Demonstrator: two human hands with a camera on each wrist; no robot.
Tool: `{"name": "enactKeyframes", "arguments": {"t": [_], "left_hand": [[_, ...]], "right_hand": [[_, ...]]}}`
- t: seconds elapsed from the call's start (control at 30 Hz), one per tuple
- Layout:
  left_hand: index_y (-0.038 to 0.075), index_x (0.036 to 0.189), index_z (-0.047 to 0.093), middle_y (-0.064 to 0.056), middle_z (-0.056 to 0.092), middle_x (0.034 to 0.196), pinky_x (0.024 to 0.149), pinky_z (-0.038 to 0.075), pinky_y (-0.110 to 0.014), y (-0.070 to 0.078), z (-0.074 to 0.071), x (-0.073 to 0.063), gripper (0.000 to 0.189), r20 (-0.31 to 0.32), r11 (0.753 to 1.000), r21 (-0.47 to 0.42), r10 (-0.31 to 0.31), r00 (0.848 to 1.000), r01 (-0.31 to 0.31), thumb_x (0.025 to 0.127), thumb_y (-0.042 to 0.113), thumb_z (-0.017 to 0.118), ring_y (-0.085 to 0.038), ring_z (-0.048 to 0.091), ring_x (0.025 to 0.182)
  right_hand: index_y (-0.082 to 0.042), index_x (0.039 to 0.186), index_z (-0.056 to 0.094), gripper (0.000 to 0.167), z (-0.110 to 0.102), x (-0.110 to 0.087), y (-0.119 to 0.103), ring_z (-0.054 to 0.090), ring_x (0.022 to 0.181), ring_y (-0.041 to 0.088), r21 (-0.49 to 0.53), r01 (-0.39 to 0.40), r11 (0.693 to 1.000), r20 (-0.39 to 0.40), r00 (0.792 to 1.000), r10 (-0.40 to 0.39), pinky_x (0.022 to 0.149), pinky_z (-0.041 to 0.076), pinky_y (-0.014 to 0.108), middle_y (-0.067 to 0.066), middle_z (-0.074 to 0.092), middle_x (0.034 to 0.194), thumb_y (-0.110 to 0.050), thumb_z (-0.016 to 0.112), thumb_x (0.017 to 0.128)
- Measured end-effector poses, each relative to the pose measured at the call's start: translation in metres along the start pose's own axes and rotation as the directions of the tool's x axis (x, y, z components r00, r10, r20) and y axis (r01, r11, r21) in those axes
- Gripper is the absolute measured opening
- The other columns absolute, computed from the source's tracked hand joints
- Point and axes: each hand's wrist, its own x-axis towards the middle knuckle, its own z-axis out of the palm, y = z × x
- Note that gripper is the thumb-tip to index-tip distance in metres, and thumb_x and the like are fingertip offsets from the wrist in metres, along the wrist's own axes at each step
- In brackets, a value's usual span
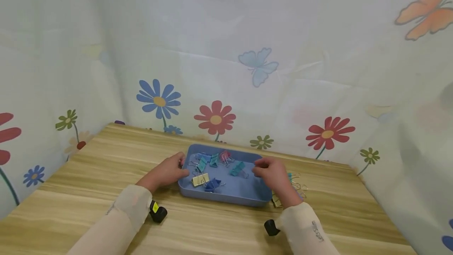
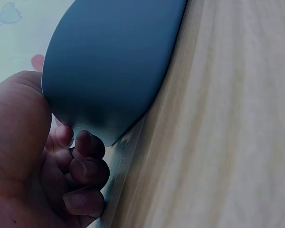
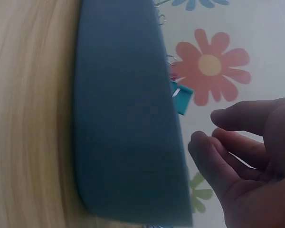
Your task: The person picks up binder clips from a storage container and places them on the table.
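Note:
A blue rectangular tray (image 1: 226, 196) holds several binder clips. Among them are a yellow clip (image 1: 200, 180), a dark blue clip (image 1: 213, 185), a red clip (image 1: 225, 155) and a teal clip (image 1: 237, 169) farther right. My left hand (image 1: 170, 170) grips the tray's left end, thumb over the rim and fingers curled outside; a small pink spot shows by its fingers. Over the tray's right end hovers my right hand (image 1: 271, 174), fingers loosely bent. In the right wrist view a gap shows between thumb and fingertips, with nothing held.
More binder clips (image 1: 277, 200) lie on the wooden table (image 1: 219, 227) just right of the tray, partly hidden by my right hand and wrist. A curtain (image 1: 198, 42) printed with flowers and butterflies hangs behind and at both sides.

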Motion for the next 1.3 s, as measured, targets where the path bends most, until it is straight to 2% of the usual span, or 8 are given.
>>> {"name": "enactKeyframes", "arguments": {"t": [0.17,0.33,0.57,0.7,0.93,1.3], "left_hand": [[0.009,0.091,0.039,-0.002,0.033,0.071,0.059,0.033,-0.031,0.001,0.001,0.002,0.027,0.0,1.0,0.008,-0.007,1.0,0.007,0.082,0.018,0.062,-0.018,0.042,0.064],[0.007,0.094,0.041,-0.003,0.035,0.072,0.06,0.034,-0.031,0.005,0.001,0.003,0.027,-0.005,1.0,0.013,-0.006,1.0,0.006,0.082,0.018,0.062,-0.019,0.044,0.066],[0.007,0.091,0.04,-0.002,0.034,0.071,0.059,0.033,-0.03,0.009,0.001,0.002,0.025,-0.008,1.0,0.001,-0.002,1.0,0.002,0.081,0.017,0.061,-0.018,0.042,0.064],[0.007,0.09,0.04,-0.002,0.033,0.071,0.059,0.033,-0.03,0.011,0.001,-0.001,0.025,0.0,1.0,-0.005,-0.005,1.0,0.005,0.081,0.016,0.061,-0.018,0.042,0.064],[0.007,0.091,0.041,-0.002,0.034,0.071,0.059,0.033,-0.03,0.012,0.001,-0.001,0.025,0.005,1.0,-0.003,-0.028,1.0,0.028,0.081,0.016,0.062,-0.018,0.043,0.065],[0.007,0.091,0.041,-0.002,0.034,0.07,0.059,0.033,-0.03,0.005,0.0,0.0,0.025,-0.007,0.999,-0.006,-0.038,0.999,0.038,0.082,0.018,0.062,-0.018,0.044,0.065]], "right_hand": [[-0.002,0.111,0.069,0.027,0.008,0.005,0.001,0.065,0.087,0.019,-0.059,-0.016,0.998,0.057,0.998,0.02,0.077,0.053,0.038,0.01,0.071,0.103,-0.015,0.066,0.088],[-0.002,0.11,0.07,0.027,0.015,0.011,0.004,0.064,0.09,0.021,-0.127,-0.013,0.992,0.064,0.998,0.021,0.076,0.053,0.038,0.014,0.069,0.109,-0.013,0.067,0.086],[0.0,0.108,0.071,0.028,0.024,0.016,0.005,0.064,0.083,0.02,-0.265,0.021,0.964,0.071,0.997,-0.002,0.074,0.053,0.037,0.013,0.072,0.099,-0.013,0.069,0.083],[-0.003,0.101,0.074,0.021,0.027,0.016,0.005,0.064,0.08,0.018,-0.31,0.014,0.951,0.082,0.997,0.013,0.071,0.053,0.036,0.01,0.072,0.096,-0.014,0.07,0.084],[-0.008,0.09,0.076,0.009,0.029,0.015,0.003,0.06,0.065,0.012,-0.306,0.004,0.952,0.103,0.994,0.029,0.061,0.047,0.028,0.001,0.069,0.075,-0.014,0.07,0.085],[-0.01,0.094,0.075,0.011,0.029,0.011,-0.005,0.061,0.069,0.013,-0.233,0.027,0.972,0.093,0.996,-0.005,0.061,0.048,0.03,0.002,0.07,0.082,-0.016,0.068,0.088]]}}
